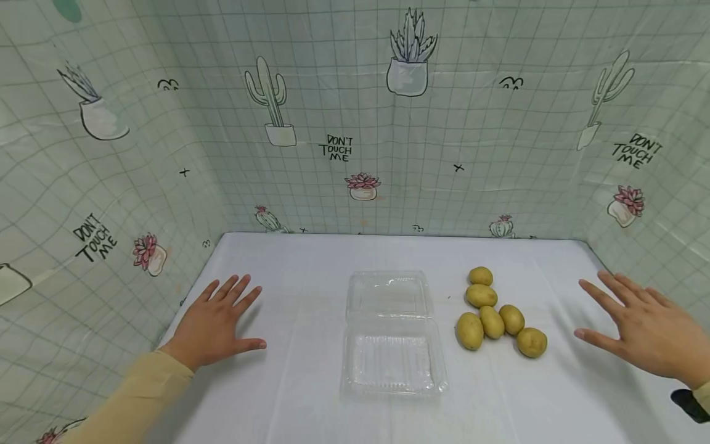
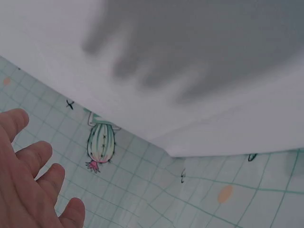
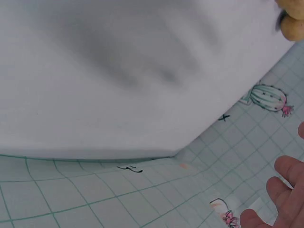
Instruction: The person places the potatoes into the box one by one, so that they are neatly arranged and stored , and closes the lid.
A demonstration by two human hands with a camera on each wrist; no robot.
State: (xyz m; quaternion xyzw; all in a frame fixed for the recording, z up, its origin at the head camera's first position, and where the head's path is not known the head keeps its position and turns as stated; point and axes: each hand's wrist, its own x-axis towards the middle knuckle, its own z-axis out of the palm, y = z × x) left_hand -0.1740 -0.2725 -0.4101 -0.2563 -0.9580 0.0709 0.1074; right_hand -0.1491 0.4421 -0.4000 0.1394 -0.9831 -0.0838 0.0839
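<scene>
My left hand [image 1: 215,325] hovers over the left side of the white table, fingers spread and holding nothing. On the far right, my right hand [image 1: 646,324] is likewise held above the table with its fingers apart. A clear plastic clamshell box [image 1: 394,364] lies unfolded in the middle, its lid [image 1: 388,295] flat behind the base. Several yellow potatoes [image 1: 469,331] sit loose between the box and my right hand, which is nearest to them. In the right wrist view, a potato [image 3: 292,28] shows at the top corner beyond the fingers [image 3: 290,171]. Neither hand touches anything.
A grid-patterned cloth [image 1: 310,185] with cactus drawings walls the table [image 1: 299,283] at the back and both sides. A dark object [image 1: 690,405] is at the right wrist. Shadows of the hands fall on the white surface in both wrist views.
</scene>
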